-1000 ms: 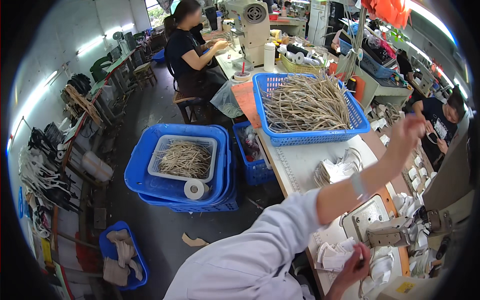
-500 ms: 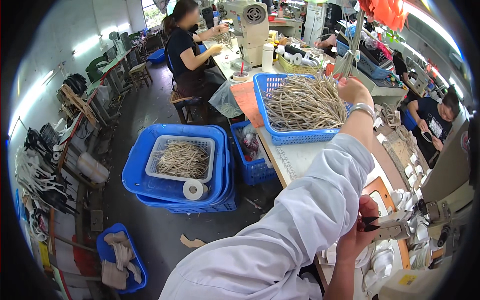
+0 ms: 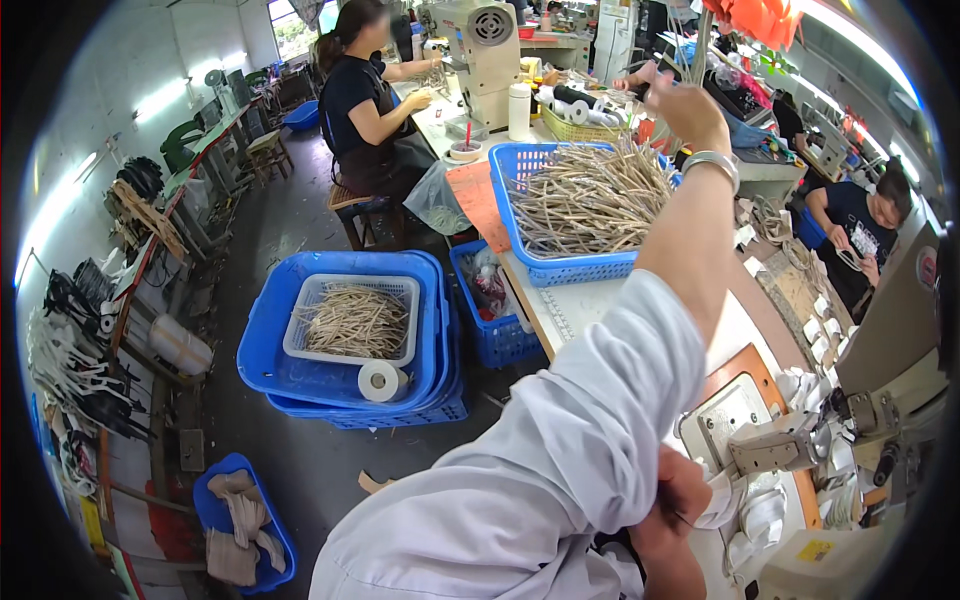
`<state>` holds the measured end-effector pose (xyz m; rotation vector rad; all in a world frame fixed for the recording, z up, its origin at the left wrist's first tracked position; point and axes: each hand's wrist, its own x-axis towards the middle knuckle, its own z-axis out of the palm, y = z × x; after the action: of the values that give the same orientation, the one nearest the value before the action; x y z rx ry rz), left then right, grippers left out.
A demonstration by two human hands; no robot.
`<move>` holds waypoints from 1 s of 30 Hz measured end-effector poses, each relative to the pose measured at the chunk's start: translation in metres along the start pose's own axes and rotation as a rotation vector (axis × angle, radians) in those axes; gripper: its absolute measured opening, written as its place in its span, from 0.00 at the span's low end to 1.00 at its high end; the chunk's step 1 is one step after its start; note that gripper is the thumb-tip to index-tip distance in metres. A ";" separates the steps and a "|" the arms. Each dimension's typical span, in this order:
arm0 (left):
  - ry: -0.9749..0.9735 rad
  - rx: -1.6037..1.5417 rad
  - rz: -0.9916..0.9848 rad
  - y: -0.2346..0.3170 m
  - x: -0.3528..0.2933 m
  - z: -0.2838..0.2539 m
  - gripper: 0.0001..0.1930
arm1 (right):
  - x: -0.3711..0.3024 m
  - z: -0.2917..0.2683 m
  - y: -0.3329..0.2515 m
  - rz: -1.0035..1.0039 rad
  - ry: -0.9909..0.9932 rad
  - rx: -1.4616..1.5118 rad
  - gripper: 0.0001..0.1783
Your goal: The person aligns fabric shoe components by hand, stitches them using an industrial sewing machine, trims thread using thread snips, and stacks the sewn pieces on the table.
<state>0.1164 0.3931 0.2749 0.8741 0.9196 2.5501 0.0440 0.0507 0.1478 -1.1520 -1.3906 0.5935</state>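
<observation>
My left arm, in a white sleeve with a metal band at the wrist, reaches across to the far side of the table. My left hand (image 3: 690, 108) is raised beyond the far right corner of a blue basket (image 3: 585, 270) heaped with thin beige strips (image 3: 590, 195). Its fingers are blurred, and I cannot tell whether they hold anything. My right hand (image 3: 680, 495) is low, near the table edge, partly hidden behind the left sleeve. It is closed around scissors, of which only a dark sliver (image 3: 681, 518) shows now.
A sewing machine arm (image 3: 775, 440) stands right of my right hand, with white pieces (image 3: 760, 515) around it. Stacked blue tubs (image 3: 265, 330) on the floor hold a white basket of strips and a white roll (image 3: 382, 380). A co-worker (image 3: 365, 120) sits at the far left.
My left hand has lifted up and away from the basket's right side. My right hand has drawn down and left, away from the machine, and the scissor blades are now mostly hidden.
</observation>
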 end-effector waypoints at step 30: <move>-1.161 -0.998 0.507 0.215 -0.185 -0.348 0.10 | 0.107 -0.107 0.107 -0.386 -0.184 -1.760 0.11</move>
<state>0.0254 -0.0190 0.1207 1.8920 -0.8920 1.7628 0.1937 0.1570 0.1223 -2.0052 -2.2028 -1.1362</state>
